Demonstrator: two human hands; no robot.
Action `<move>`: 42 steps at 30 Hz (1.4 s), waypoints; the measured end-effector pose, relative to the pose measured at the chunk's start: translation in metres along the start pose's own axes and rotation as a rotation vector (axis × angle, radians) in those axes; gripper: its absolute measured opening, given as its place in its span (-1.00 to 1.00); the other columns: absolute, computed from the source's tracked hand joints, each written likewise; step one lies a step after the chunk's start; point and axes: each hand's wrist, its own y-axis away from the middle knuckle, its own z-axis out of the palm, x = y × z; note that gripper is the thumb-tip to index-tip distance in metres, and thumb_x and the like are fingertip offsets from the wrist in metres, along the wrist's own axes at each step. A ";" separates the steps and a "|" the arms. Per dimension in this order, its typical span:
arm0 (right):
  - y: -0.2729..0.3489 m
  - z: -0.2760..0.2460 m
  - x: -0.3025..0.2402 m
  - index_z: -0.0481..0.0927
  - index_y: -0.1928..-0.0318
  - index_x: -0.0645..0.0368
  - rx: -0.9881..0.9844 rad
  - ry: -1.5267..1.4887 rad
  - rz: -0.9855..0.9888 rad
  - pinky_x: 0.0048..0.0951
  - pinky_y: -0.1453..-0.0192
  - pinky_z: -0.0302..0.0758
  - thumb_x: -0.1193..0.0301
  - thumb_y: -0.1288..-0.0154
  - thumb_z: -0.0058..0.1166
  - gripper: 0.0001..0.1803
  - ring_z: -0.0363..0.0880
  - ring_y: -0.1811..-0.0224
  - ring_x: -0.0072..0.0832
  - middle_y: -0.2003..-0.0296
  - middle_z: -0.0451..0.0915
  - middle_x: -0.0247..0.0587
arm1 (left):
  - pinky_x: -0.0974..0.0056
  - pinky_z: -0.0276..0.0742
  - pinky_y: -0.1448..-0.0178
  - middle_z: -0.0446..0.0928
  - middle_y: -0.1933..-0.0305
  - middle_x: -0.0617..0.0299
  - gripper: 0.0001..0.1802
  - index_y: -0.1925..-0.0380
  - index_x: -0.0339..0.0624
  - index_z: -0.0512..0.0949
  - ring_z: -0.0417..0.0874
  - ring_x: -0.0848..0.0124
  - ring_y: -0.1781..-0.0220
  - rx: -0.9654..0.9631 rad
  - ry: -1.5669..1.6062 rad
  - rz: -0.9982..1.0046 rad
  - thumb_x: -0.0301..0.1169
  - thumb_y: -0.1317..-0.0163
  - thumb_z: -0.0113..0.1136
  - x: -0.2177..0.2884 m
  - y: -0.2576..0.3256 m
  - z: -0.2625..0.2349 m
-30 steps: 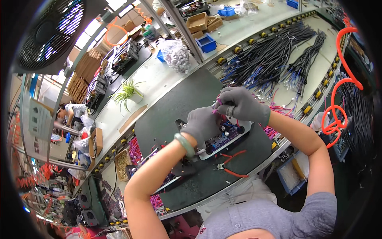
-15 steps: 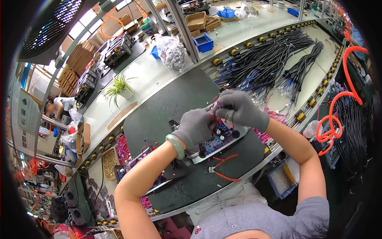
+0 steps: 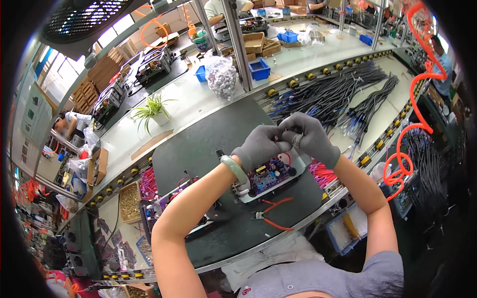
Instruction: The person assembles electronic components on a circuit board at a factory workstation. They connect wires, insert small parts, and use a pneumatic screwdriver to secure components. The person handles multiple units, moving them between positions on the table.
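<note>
Long pale tabletops [image 3: 194, 107] are curving across a busy workshop, with a potted plant [image 3: 160, 117], a bag of white parts [image 3: 220, 79] and a blue bin [image 3: 259, 69] sitting on the far side. Black cables [image 3: 330, 92] are lying in bundles to the right, and an orange-red coiled hose [image 3: 414, 107] is hanging beside them. Nearer the person, a dark green mat [image 3: 208, 131] is carrying the work.

On that mat, toward its right side, a purple circuit board [image 3: 273, 176] is lying under and just before the hands. Its long axis is running slantwise, one end pointing toward the lower left, the other toward the upper right, roughly following the mat's near edge. A pale strip is lining its near long side.

Above the board's far side, the gloved left hand [image 3: 262, 145] and right hand [image 3: 312, 141] are meeting tip to tip. Their fingers are curling inward, bunched close; a speck of pink is showing at the left fingertips, but whether either hand is pinching anything I cannot make out.

Red-handled cutters [image 3: 259, 215] are lying nearer the person, handles spreading rightward, nose pointing left.
</note>
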 end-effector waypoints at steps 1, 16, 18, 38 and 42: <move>-0.001 -0.006 -0.002 0.65 0.25 0.27 -0.021 0.069 -0.033 -0.52 0.23 0.53 0.62 -0.20 0.26 -0.89 0.56 0.34 -0.63 0.35 0.61 -0.30 | 0.41 0.54 0.16 0.66 0.32 0.29 -0.69 0.15 -0.31 0.69 0.56 0.61 0.27 0.009 0.043 0.004 -0.36 -0.16 0.40 0.002 0.000 0.001; 0.011 -0.008 0.010 0.59 -0.01 0.13 -0.123 0.588 0.252 -0.07 0.09 0.54 0.37 -0.32 0.04 -0.72 0.63 0.15 0.04 0.26 0.65 0.05 | 0.09 0.40 0.00 0.65 0.43 0.15 -0.84 0.40 0.07 0.60 0.67 0.07 0.28 0.145 -0.816 0.007 -0.17 -0.21 0.15 -0.014 -0.005 0.009; 0.011 -0.008 0.013 0.59 0.00 0.13 -0.114 0.562 0.200 -0.09 0.13 0.53 0.37 -0.33 0.03 -0.72 0.63 0.20 0.05 0.30 0.64 0.11 | 0.09 0.40 0.00 0.65 0.44 0.15 -0.85 0.40 0.07 0.59 0.67 0.07 0.29 0.146 -0.794 0.003 -0.19 -0.21 0.15 -0.016 -0.004 0.010; 0.017 -0.003 0.019 0.62 0.23 0.08 0.044 0.727 0.109 0.03 0.26 0.51 0.30 -0.33 0.02 -0.82 0.63 0.35 0.04 0.47 0.62 0.03 | 0.29 0.58 0.26 0.65 0.35 0.19 -0.79 0.21 -0.24 0.62 0.65 0.44 0.42 0.293 -0.084 0.073 -0.36 -0.24 0.27 -0.007 0.015 0.009; 0.011 -0.006 0.017 0.54 0.20 0.11 -0.020 0.766 -0.024 0.06 0.31 0.51 0.31 -0.31 0.04 -0.83 0.63 0.39 0.05 0.51 0.61 0.06 | 0.39 0.53 0.42 0.60 0.44 0.27 -0.78 0.26 -0.37 0.62 0.55 0.60 0.52 0.195 0.216 -0.092 -0.39 -0.25 0.30 0.007 0.019 0.013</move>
